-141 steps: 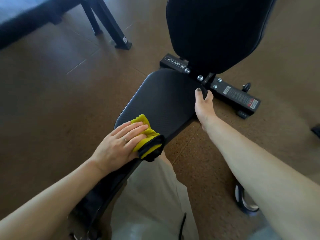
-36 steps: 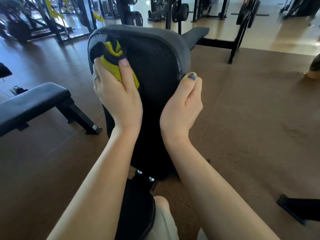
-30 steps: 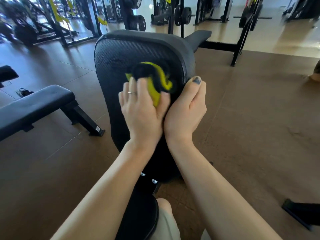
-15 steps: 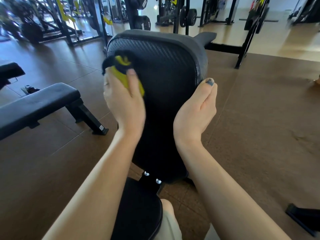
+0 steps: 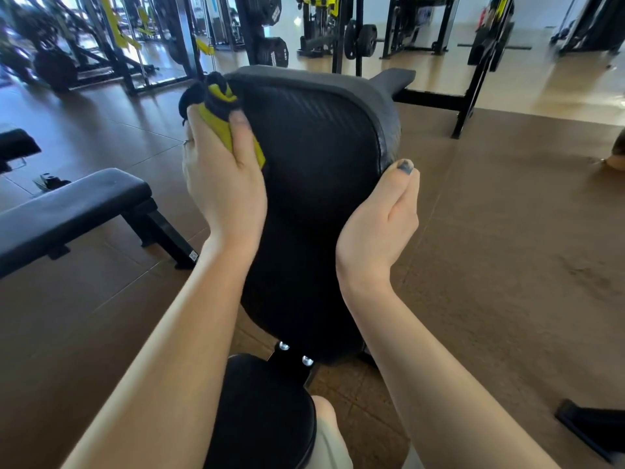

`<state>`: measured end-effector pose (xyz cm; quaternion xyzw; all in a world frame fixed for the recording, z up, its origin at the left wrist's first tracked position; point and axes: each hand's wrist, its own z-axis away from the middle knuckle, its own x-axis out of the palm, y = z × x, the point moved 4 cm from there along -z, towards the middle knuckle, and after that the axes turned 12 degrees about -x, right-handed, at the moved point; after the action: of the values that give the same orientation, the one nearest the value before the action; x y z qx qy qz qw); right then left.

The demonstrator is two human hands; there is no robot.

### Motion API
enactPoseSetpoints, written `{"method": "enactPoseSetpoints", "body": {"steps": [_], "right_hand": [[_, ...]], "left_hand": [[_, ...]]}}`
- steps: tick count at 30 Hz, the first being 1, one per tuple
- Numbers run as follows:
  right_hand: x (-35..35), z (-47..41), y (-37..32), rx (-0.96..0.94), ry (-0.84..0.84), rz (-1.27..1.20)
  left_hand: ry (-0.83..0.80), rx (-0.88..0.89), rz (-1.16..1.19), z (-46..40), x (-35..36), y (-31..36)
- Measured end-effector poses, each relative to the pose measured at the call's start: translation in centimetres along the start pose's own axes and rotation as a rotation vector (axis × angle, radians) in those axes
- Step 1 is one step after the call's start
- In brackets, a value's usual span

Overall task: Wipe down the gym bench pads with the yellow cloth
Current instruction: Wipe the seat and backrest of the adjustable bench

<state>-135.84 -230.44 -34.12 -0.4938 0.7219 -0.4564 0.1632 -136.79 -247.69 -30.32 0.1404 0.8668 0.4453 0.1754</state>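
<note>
flat bench (image 5: 67, 211) left of back pad (image 5: 314, 157)

Both forearms are bare, no sleeves reaching the wrists. The left hand (image 5: 225, 184) wears a thin ring, just visible at its outer edge. On the right hand (image 5: 378, 228) the thumbnail carries dark blue-grey polish, chipped and patchy. Below the right forearm, a bent knee shows in light beige fabric (image 5: 329, 448), shorts or trousers, hard to tell which.

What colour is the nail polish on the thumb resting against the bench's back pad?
Dark blue-grey, looking chipped, on the right hand's thumbnail; only the head view shows it.
</note>
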Motion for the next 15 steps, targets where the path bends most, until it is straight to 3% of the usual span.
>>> {"method": "enactPoseSetpoints", "body": {"steps": [4,6,8,10,13,15], "right_hand": [[-0.1,0.0,0.0,-0.008,-0.002,0.011],[-0.2,-0.1,0.0,-0.006,-0.001,0.016],[-0.2,-0.1,0.0,-0.014,0.004,0.014],[-0.2,-0.1,0.0,-0.021,0.004,0.006],[-0.2,0.0,0.1,-0.02,0.004,-0.004],[-0.1,0.0,0.1,-0.015,0.014,0.002]], "left_hand": [[-0.093,0.376,-0.121,4.8,1.1,3.4],[-0.068,0.604,-0.152,6.0,1.4,4.3],[-0.038,0.711,-0.166,5.5,1.4,4.4],[0.007,0.592,-0.144,3.8,1.2,3.7],[0.043,0.105,0.009,-0.8,0.5,0.5],[0.056,-0.077,0.111,-3.0,-0.1,-1.5]]}}
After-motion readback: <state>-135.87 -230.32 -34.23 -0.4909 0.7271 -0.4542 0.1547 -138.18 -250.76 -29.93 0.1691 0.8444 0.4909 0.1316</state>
